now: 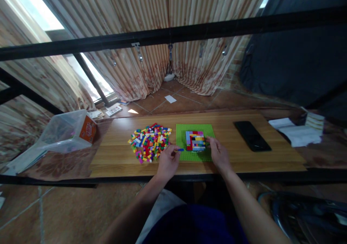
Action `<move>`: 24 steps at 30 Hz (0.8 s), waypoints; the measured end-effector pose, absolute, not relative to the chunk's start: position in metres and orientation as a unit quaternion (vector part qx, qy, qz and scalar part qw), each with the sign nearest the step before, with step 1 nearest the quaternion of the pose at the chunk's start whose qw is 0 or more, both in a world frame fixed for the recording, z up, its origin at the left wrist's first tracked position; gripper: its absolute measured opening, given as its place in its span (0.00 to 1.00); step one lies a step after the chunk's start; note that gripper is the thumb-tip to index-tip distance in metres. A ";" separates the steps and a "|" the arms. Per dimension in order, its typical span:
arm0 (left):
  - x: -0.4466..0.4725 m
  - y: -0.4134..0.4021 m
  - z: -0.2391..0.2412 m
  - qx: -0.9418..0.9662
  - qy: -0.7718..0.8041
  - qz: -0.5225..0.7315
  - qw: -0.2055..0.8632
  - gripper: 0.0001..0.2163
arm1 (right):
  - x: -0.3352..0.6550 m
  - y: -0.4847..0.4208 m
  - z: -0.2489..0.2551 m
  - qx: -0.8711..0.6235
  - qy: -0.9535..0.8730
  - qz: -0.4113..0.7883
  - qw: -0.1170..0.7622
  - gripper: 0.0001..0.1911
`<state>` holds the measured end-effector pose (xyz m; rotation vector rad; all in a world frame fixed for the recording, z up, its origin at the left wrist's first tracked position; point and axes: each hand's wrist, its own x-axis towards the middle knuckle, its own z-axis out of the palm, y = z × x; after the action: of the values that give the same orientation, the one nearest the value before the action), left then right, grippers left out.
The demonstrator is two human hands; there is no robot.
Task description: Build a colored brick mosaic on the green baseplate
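At the left edge of the green baseplate (pixel 181 133), the left hand (pixel 168 159) pinches a small blue brick (pixel 180 150) between its fingers. The brick's long axis runs roughly sideways, its free end pointing right, toward the front left corner of the build (pixel 195 141). Only a narrow gap parts the two, so the left hand's side of the build is the one that the brick faces; whether the brick touches the baseplate cannot be told.

The build, a squarish block of many colours, sits on the middle of the baseplate. Just beside its right edge is the right hand (pixel 219 154), fingers bent toward it; I cannot tell whether they touch it or grasp anything.

Left of the baseplate, just beyond the left hand, a loose pile (pixel 151 141) of bricks covers part of the wooden surface (pixel 114 153). A phone (pixel 252 135) lies on the right, well apart from the build.
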<state>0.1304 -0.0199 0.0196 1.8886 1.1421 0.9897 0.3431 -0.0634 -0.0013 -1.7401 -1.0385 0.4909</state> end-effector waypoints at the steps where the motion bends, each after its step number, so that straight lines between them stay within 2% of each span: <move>1: 0.135 -0.019 0.019 0.730 0.444 0.385 0.348 0.05 | 0.344 -0.065 -0.002 -0.719 -0.434 0.201 0.504 0.30; 16: 0.182 -0.029 0.016 0.721 0.546 0.348 0.245 0.02 | 0.338 -0.070 -0.004 -0.714 -0.462 0.160 0.502 0.22; 24: 0.186 -0.031 0.017 0.714 0.582 0.315 0.229 0.02 | 0.336 -0.070 -0.007 -0.710 -0.468 0.158 0.502 0.20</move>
<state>0.1861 -0.0307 0.0165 1.9661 1.6022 0.8676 0.3364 -0.0698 -0.0066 -1.7158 -1.1319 0.3828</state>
